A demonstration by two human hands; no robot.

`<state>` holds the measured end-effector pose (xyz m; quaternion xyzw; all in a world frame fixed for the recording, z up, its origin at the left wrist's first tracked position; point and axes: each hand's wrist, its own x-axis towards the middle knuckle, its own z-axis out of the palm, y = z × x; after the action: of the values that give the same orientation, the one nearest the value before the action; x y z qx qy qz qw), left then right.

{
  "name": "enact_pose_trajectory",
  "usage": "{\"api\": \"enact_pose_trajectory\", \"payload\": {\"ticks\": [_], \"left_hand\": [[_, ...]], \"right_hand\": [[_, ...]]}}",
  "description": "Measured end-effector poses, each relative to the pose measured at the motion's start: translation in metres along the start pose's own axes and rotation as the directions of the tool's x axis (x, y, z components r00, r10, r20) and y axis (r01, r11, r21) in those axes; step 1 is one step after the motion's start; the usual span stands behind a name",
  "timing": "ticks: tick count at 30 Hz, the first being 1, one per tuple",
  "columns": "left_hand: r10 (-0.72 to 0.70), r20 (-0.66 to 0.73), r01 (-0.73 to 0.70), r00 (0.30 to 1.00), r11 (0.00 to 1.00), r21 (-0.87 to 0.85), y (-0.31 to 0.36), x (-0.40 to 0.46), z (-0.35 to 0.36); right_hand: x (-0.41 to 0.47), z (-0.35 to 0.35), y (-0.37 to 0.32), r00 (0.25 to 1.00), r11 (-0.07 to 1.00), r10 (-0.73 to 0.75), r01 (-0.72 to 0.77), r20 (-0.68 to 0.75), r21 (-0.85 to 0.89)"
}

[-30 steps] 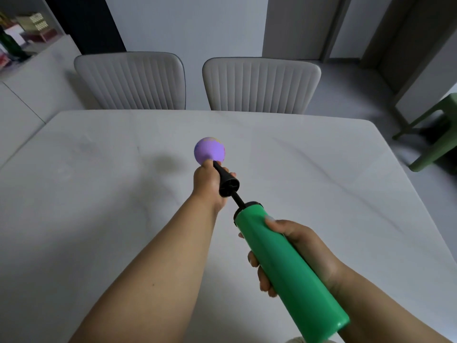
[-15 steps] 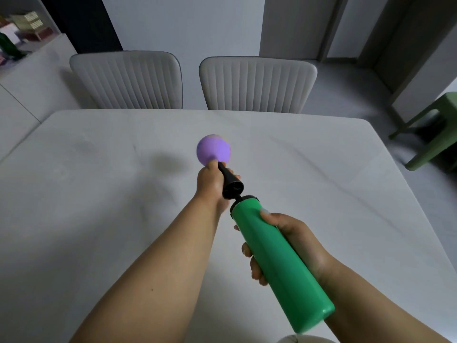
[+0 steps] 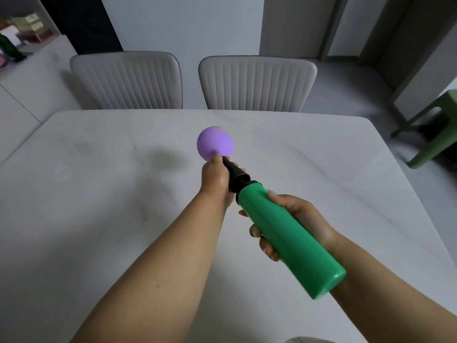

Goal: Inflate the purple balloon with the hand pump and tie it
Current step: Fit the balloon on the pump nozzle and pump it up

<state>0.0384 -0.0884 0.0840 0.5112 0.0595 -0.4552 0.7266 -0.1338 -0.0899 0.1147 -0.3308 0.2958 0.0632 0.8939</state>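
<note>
A person's left hand (image 3: 215, 180) pinches the neck of a purple balloon (image 3: 215, 144) onto the black nozzle (image 3: 233, 172) of a hand pump, while the right hand (image 3: 293, 222) wraps around the pump's green barrel (image 3: 286, 240), which sits pushed up close against the nozzle collar. The balloon, small and only partly filled, hangs in the air above the middle of a pale marble-look table (image 3: 99, 194), clear of its surface. The likeliest failure is the neck slipping off the nozzle if the pinch loosens during a stroke, letting the air escape; a jerky pull on the barrel could also tug the nozzle out of the fingers. Room is generous: the tabletop around both arms lies bare, its far edge meets two ribbed chairs (image 3: 257, 84) well beyond the balloon, and a green stool (image 3: 437, 134) stands off the right corner.
</note>
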Motion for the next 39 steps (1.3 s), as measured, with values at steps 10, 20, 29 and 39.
{"api": "enact_pose_trajectory", "payload": {"ticks": [10, 20, 29, 39], "left_hand": [[0.045, -0.064, -0.047, 0.997, 0.998, -0.03, 0.007, -0.001, 0.0], [0.089, -0.083, -0.089, 0.993, 0.996, 0.004, 0.019, 0.003, 0.005], [0.036, -0.047, -0.034, 0.998, 0.999, 0.031, 0.002, -0.009, 0.012], [0.084, -0.098, -0.08, 0.992, 0.996, 0.044, 0.012, -0.007, 0.013]], "right_hand": [[-0.004, -0.004, -0.009, 0.996, 0.998, 0.063, -0.061, 0.066, -0.03], [-0.007, -0.006, -0.008, 0.998, 0.999, 0.019, -0.017, 0.064, -0.034], [-0.014, -0.003, -0.011, 0.999, 1.0, 0.023, -0.022, 0.03, -0.017], [-0.023, -0.011, 0.001, 0.998, 1.0, 0.007, -0.005, 0.057, -0.031]]}}
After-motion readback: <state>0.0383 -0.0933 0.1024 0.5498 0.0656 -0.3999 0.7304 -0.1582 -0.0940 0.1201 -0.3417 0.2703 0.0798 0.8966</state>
